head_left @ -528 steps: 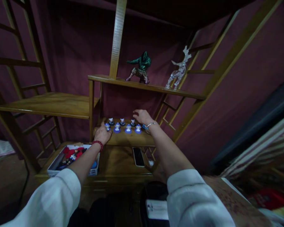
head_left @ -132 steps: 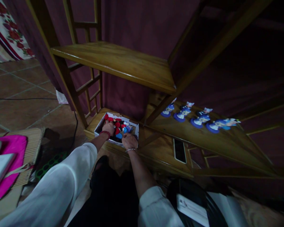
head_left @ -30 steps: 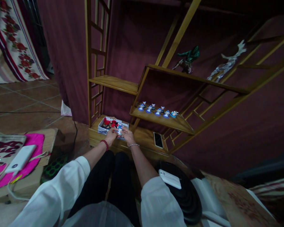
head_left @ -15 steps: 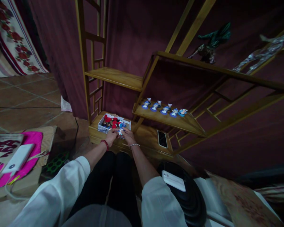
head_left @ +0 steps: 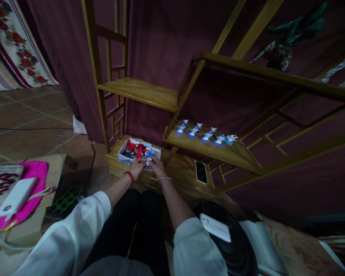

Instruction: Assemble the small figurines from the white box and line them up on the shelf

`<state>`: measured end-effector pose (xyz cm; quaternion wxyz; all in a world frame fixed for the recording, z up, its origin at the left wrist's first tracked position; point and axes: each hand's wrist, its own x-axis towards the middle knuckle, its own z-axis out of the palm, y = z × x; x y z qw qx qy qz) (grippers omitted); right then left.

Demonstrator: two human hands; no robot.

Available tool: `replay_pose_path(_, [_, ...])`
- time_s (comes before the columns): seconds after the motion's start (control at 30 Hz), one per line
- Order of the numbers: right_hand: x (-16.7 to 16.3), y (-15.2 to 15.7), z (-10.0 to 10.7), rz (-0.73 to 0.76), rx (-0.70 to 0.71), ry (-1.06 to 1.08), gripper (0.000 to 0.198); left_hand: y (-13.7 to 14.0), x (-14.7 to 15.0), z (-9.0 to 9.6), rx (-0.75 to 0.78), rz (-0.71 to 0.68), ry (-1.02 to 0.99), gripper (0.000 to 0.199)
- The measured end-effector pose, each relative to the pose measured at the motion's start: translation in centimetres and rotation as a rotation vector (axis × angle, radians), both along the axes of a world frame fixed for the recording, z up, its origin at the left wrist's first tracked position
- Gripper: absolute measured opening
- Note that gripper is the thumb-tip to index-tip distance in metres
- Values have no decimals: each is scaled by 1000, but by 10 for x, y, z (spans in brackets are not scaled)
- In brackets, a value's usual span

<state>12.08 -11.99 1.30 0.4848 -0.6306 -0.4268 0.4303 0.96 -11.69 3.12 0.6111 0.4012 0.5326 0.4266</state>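
My left hand (head_left: 137, 168), with a red bead bracelet, and my right hand (head_left: 157, 168), with a silver bracelet, meet at the front edge of a shallow white box (head_left: 124, 159). A small white and blue figurine (head_left: 148, 162) is pinched between the fingertips of both hands. Its lower part is hidden by the fingers. Inside the box lie several small pieces, among them red figures (head_left: 139, 150) and blue-purple ones. Up and to the right, several small blue and white figurines (head_left: 207, 136) stand in rows on a wooden shelf (head_left: 186, 143).
A dark-screened phone (head_left: 201, 171) lies on the low ledge right of the box. On a black rounded seat (head_left: 232, 253) rests a white device (head_left: 215, 227). At left, a white power bank (head_left: 17, 197) sits on pink cloth. Dark statues (head_left: 293, 38) stand on the upper shelf.
The view has shifted a little, so the right-hand shelf and its figurines appear farther right. Both hands stay at the box with the figurine, which now shows at a slightly different angle.
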Motion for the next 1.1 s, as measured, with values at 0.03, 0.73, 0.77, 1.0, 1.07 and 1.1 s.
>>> replay_pose_path(0.03, [1, 2, 0, -5, -1, -30, 36, 4, 1, -1, 5, -1, 29, 10])
replay_pose_path(0.73, [11, 37, -16, -45, -14, -308, 22, 69, -4, -18, 200, -160, 658, 21])
replay_pose_path(0.77, [11, 36, -16, -43, -19, -321, 21, 71, -2, -20, 196, -180, 660, 21])
replay_pose_path(1.0, [7, 33, -14, -87, -18, -664, 24, 88, 6, -34, 126, -263, 631, 14])
replay_pose_path(1.07, [4, 33, -13, -126, -27, -695, 26, 92, 7, -39, 119, -270, 596, 11])
replay_pose_path(1.1, [3, 34, -12, -138, -36, -700, 27, 94, 8, -41, 124, -267, 572, 16])
